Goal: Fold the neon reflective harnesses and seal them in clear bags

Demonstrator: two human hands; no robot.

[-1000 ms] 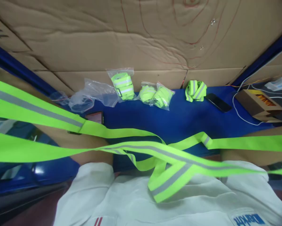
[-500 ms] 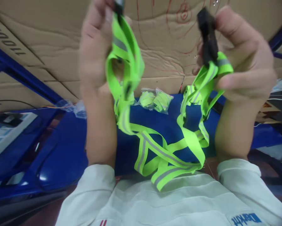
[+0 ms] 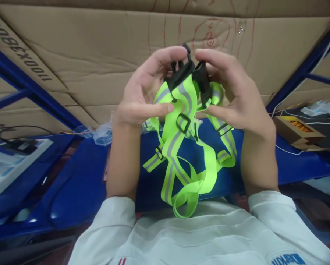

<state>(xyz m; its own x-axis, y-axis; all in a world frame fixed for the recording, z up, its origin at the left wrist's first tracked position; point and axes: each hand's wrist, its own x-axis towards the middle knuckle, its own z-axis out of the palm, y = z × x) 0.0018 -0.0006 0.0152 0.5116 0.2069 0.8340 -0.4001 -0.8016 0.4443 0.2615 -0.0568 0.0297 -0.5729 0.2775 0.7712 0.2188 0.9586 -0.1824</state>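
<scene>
A neon yellow-green reflective harness [image 3: 170, 143] with grey stripes hangs in loops between my two hands, its lower straps close to my shirt. My left hand [image 3: 146, 90] is closed on the strap below a black buckle [image 3: 181, 75], thumb pressed on the webbing. Another black clip [image 3: 202, 79] is gripped by my right hand [image 3: 236, 94], its thumb under the clip and its fingers behind. The two clips are side by side, very close; whether they touch is hard to see. Black slide adjusters [image 3: 183, 123] sit along the straps.
A cardboard wall [image 3: 98, 40] with red pen marks stands behind the blue table [image 3: 228, 184]. At right lies an open brown box [image 3: 300, 130] near white cables. Clear plastic pieces [image 3: 102, 134] and a white tray [image 3: 21, 165] are at left.
My hands have come together from wide apart, bringing the two buckle ends side by side. The harness straps have bunched in the middle and now cover the bagged straps behind.
</scene>
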